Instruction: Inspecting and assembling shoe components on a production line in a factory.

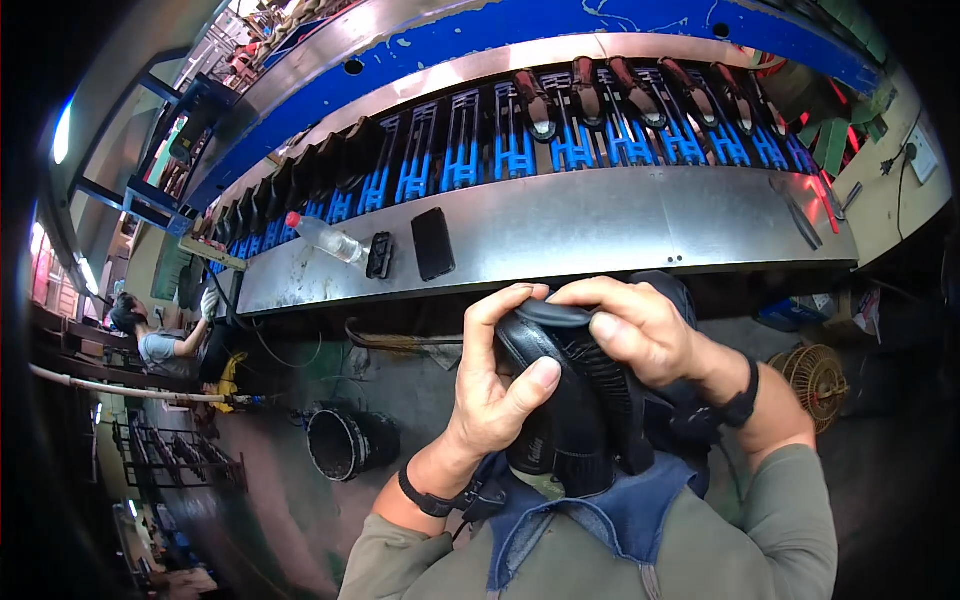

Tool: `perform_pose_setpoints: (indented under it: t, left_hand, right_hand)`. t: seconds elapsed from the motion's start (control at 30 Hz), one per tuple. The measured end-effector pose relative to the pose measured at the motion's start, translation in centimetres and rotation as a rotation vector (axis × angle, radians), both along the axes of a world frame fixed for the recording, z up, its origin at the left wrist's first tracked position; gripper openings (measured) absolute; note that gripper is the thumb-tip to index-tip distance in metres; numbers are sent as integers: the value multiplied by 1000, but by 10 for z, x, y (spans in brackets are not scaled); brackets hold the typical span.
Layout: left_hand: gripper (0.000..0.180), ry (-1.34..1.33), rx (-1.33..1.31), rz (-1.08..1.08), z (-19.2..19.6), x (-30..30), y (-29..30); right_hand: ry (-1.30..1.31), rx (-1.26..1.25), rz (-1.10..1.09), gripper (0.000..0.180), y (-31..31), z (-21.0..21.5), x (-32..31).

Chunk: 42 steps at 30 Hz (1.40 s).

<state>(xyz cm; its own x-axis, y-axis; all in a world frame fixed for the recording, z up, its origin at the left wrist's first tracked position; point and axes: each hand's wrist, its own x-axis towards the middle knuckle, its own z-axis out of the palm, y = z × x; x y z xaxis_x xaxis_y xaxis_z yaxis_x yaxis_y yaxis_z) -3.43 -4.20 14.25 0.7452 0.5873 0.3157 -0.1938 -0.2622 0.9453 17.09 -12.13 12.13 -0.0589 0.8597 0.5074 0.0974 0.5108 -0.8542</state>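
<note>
Both my hands grip a black leather shoe [585,400] in front of my chest. The fingers of my left hand [495,385] curl over its far end, and the thumb presses on the leather side. On the other side, my right hand [645,335] pinches the smooth black edge at the far end between thumb and fingers. Pleated dark material shows along the shoe's right side. Its near end rests close to my blue apron [650,505]. My palms hide part of the shoe, so I cannot tell its full shape.
Across the far side runs a conveyor with blue racks [465,155], carrying black footwear [355,155] on the left and brown shoes [640,100] on the right. Its metal ledge [580,220] holds a phone [433,244] and a bottle [325,238]. A black bucket [335,445] stands left; a co-worker [165,345] is beyond.
</note>
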Motion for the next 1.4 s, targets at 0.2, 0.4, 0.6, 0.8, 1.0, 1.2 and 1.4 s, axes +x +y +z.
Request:
perform_pose_setpoints:
  t: [0.2,0.4,0.6,0.8,1.0,1.2,1.4]
  left_hand:
    - [66,50,-63,-3,-17,1,6]
    - [72,102,-197,33,-22,0,4]
    - [78,161,-148,136,-28,0,6]
    - [77,134,-193,108,-47,8,15]
    - [81,55,-589,119,-80,10,19]
    - [69,-71,-1034,-225,-155,9,36]
    - [55,358,-1221,-7,-89,70,38]
  right_hand:
    - [-303,96,-155,41,-3,18,-14]
    - [-630,148,-253,48,-8,32,-22]
    - [-300,-362,113,85,-20,8,-9]
    - [-412,-162,-22,75,-14,9,-13]
    - [-697,-301,-339,82,-33,-4,-46]
    - [-808,-253,-471,83,-121,-62,-57]
    - [-725,333,-291,63,-51,-54,-27]
